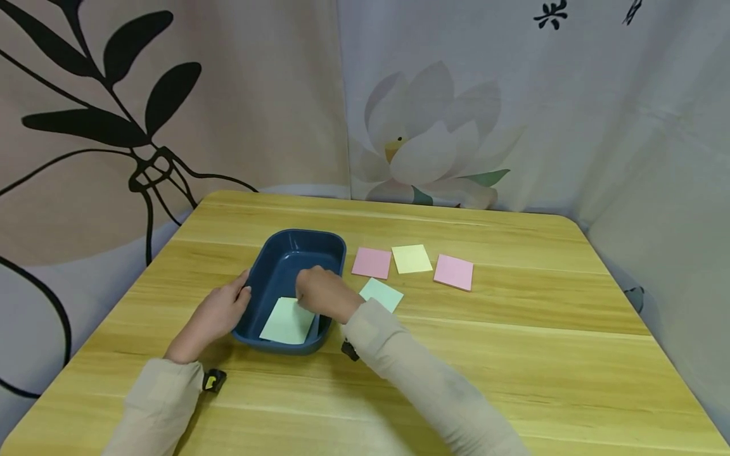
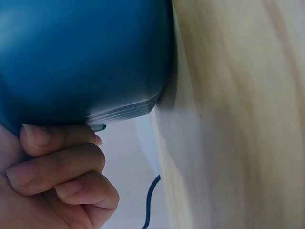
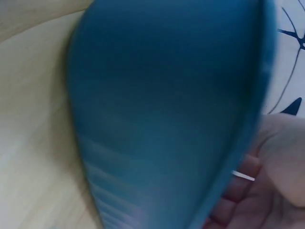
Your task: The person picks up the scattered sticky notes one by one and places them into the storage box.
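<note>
A dark blue plastic tray (image 1: pixel 293 244) stands on the table, and my left hand (image 1: pixel 219 311) grips its left rim. Curled fingers (image 2: pixel 62 167) of that hand lie against the tray's outer wall in the left wrist view. My right hand (image 1: pixel 326 292) reaches over the tray's right rim and pinches a pale green sticky note pad (image 1: pixel 287 322) at its upper right corner. The pad lies tilted within the tray's near end. In the right wrist view the tray wall (image 3: pixel 162 109) hides most of the right hand (image 3: pixel 267 176); a thin white edge shows by its fingers.
Right of the tray lie a pink pad (image 1: pixel 372 262), a yellow pad (image 1: pixel 412 259) and another pink pad (image 1: pixel 454 272). A second pale green pad (image 1: pixel 381 294) sits nearer, partly behind my right forearm. A printed curtain (image 1: pixel 274 95) hangs behind the wooden table (image 1: pixel 542 354).
</note>
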Demonstrator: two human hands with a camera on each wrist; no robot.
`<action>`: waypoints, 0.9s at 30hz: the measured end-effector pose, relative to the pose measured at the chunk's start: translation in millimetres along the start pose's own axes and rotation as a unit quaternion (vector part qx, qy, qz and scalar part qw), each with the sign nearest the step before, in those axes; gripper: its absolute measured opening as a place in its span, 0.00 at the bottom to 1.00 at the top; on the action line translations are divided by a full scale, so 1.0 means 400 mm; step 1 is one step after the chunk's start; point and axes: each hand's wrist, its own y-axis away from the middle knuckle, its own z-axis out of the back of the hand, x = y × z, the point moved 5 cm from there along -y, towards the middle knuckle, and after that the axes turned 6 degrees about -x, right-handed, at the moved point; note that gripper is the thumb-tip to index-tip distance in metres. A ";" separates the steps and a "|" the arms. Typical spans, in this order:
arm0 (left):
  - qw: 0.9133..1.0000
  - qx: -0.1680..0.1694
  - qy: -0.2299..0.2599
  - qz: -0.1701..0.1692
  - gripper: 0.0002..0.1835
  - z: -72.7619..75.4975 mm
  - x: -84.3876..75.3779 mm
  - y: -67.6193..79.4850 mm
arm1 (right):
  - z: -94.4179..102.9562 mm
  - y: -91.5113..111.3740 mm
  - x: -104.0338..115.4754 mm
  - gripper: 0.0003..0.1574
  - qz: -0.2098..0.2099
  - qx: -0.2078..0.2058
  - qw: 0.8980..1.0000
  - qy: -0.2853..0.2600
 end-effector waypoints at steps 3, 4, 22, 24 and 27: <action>1.000 -0.001 0.000 0.000 0.29 0.000 0.000 0.001 | 0.024 0.009 0.000 0.09 0.014 -0.009 1.000 -0.019; 1.000 -0.001 0.001 0.000 0.29 0.000 0.000 0.001 | 0.032 0.011 -0.003 0.09 0.016 -0.011 1.000 -0.023; 1.000 0.003 0.004 0.005 0.29 0.003 0.000 0.001 | 0.196 0.136 -0.257 0.09 -0.085 -0.034 0.995 -0.043; 1.000 0.002 0.005 0.004 0.29 0.003 0.000 0.002 | 0.210 0.158 -0.308 0.10 -0.108 -0.038 0.993 -0.039; 1.000 0.002 0.006 0.003 0.29 0.003 0.000 0.003 | 0.225 0.193 -0.380 0.11 -0.140 -0.048 0.988 -0.035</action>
